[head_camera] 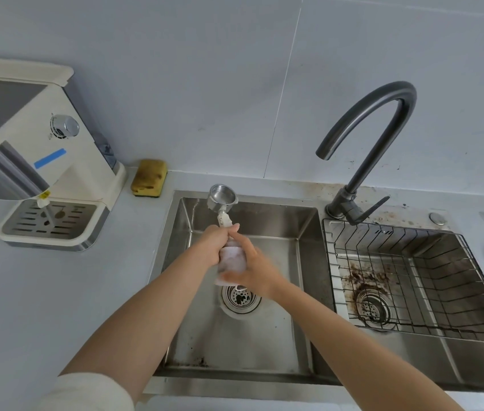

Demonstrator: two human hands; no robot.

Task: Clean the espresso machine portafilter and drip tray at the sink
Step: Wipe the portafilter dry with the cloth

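Over the left sink basin (pixel 303 262) my left hand (pixel 212 246) grips the pale handle of the portafilter (pixel 222 196). Its steel basket points away from me toward the back rim and looks shiny inside. My right hand (pixel 249 268), blurred, lies against the near end of the handle with its fingers around it. The drip tray (pixel 49 222), a slotted steel grate with brown stains, sits in the base of the cream espresso machine (pixel 39 137) on the left counter.
A stained yellow sponge (pixel 148 178) lies on the counter behind the sink. The dark faucet (pixel 365 149) stands at the back right, no water running. The right basin holds a wire rack (pixel 412 277) and coffee grounds around its drain. The left basin's drain strainer (pixel 240 298) lies below my hands.
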